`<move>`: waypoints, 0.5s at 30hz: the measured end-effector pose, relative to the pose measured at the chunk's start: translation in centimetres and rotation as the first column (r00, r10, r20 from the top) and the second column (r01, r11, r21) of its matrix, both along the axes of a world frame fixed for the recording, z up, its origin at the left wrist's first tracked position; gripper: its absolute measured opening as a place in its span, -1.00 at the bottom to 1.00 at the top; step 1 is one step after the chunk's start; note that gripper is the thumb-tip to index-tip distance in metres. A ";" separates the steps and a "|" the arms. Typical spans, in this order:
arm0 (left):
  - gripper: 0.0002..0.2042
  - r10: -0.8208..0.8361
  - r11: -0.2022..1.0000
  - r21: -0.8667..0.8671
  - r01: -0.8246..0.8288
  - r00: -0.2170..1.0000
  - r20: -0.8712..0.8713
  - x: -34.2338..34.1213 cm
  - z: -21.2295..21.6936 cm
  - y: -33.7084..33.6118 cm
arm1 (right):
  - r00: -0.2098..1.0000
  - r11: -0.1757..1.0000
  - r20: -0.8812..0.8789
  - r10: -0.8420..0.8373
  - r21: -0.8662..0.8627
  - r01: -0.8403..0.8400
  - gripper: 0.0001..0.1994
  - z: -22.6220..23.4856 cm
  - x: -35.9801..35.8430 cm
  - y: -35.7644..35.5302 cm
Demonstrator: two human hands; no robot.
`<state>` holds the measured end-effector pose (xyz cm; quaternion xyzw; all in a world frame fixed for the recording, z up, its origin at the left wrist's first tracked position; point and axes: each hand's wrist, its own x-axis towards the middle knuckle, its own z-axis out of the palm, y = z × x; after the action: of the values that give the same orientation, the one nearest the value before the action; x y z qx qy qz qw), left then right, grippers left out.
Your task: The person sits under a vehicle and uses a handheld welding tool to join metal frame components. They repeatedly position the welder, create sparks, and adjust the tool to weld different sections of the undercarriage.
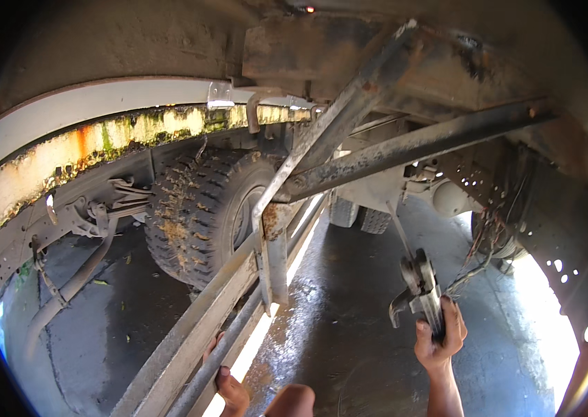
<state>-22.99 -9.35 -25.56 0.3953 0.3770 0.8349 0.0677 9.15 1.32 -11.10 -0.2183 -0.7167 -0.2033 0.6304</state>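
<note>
I am under a truck, looking along its underside. My right hand [438, 335] grips the handle of a dark pipe wrench [416, 286], whose jaws point up toward a thin rod [398, 229] that hangs below the crossing steel bars [405, 144]. My left hand [228, 381] holds onto a long grey rail [200, 326] that runs diagonally from the lower left up to a bracket [273, 240]. My fingers wrap around the rail from below.
A muddy tyre [200, 212] stands left of the rail. More wheels [363, 217] sit further back. A perforated frame beam [558, 236] with loose wires [485, 240] runs on the right. Rusty, stained bodywork [99, 149] arches overhead. The concrete floor [349, 326] is wet.
</note>
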 end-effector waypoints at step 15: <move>-0.53 0.142 0.831 -0.449 -0.328 0.906 -0.398 -2.3 -9.1 -2.7 | 0.938 0.966 0.292 -0.188 0.227 0.123 -0.68 26.8 -2.9 -1.3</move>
<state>-25.26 -12.03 -34.67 0.4547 0.6347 0.6248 -0.0038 6.20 0.07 15.74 -0.1737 -0.7624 -0.3576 0.5106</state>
